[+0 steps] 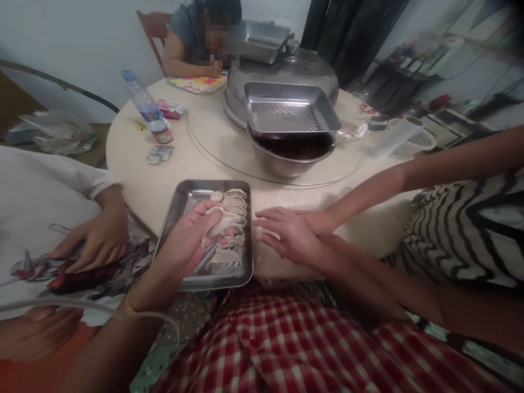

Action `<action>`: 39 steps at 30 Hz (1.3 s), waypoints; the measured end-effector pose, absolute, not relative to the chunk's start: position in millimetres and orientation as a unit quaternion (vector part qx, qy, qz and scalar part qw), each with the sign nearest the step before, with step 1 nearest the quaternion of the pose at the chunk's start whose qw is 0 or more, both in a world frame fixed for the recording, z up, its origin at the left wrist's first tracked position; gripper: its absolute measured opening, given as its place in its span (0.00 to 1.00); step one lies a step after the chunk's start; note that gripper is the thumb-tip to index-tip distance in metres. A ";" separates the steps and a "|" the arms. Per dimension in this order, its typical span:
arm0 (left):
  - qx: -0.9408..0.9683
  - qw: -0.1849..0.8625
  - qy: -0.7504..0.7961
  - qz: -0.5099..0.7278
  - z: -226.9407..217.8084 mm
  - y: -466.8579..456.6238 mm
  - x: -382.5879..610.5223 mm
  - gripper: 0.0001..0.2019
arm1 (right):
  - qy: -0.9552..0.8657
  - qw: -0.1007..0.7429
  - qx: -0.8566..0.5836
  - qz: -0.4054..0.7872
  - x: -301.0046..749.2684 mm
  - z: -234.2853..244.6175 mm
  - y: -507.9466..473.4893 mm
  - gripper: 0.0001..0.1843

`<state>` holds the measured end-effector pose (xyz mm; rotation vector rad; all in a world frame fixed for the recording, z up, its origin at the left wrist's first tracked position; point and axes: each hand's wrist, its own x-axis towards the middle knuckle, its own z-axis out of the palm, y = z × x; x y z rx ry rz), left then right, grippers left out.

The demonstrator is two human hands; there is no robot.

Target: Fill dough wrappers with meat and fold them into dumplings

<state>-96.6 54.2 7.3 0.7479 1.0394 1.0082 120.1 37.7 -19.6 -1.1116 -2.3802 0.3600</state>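
Left hand [186, 236] pinches a dumpling [220, 222] above the tray [249, 256], where a row [236, 209] already lies with room left, right hand [291, 236] loosely spread.

No text, brand or number is showing clearly enough to be read; the print is looking too small or too blurred. Beyond the metal tray [249, 256], toward its left side, a plastic bottle [141, 98] is carrying a blue label [152, 113], whose words are staying unclear. Nearer to the tray than this bottle, a small jar [162, 134] is wearing a reddish label, also not readable. Beyond the tray, beside the bottle, a red and pink packet [174, 109] is bearing unclear print. Farthest beyond the tray among these things, a colourful booklet [198, 83] is showing red shapes on yellow, but I am not distinguishing any letters.
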 end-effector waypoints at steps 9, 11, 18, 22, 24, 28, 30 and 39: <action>0.468 0.604 0.478 0.433 -8.6 51.3 -95.1 0.12 | -0.768 0.454 -0.421 0.165 80.5 -17.3 47.3 0.08; 0.483 0.591 0.485 0.427 -12.8 51.0 -95.2 0.12 | -0.777 0.458 -0.408 0.143 76.2 -21.8 50.8 0.08; 0.479 0.598 0.488 0.418 -18.2 50.7 -94.7 0.14 | -0.789 0.427 -0.421 0.134 75.6 -25.6 51.7 0.11; 0.462 0.624 0.478 0.410 -16.8 51.5 -97.0 0.16 | -0.778 0.423 -0.439 0.153 73.7 -24.2 53.9 0.09; 0.466 0.633 0.459 0.414 -17.1 52.1 -98.1 0.18 | -0.772 0.422 -0.446 0.165 69.5 -24.7 57.8 0.08; 0.475 0.651 0.434 0.404 -16.2 51.4 -100.5 0.23 | -0.780 0.409 -0.436 0.187 59.8 -24.9 64.3 0.06; 0.473 0.643 0.451 0.398 -14.2 48.0 -104.4 0.22 | -0.787 0.401 -0.428 0.191 59.0 -23.7 62.9 0.07; 0.568 0.569 0.541 0.248 -25.3 18.4 -133.9 0.12 | -0.783 0.354 -0.448 0.249 79.7 -34.1 28.2 0.09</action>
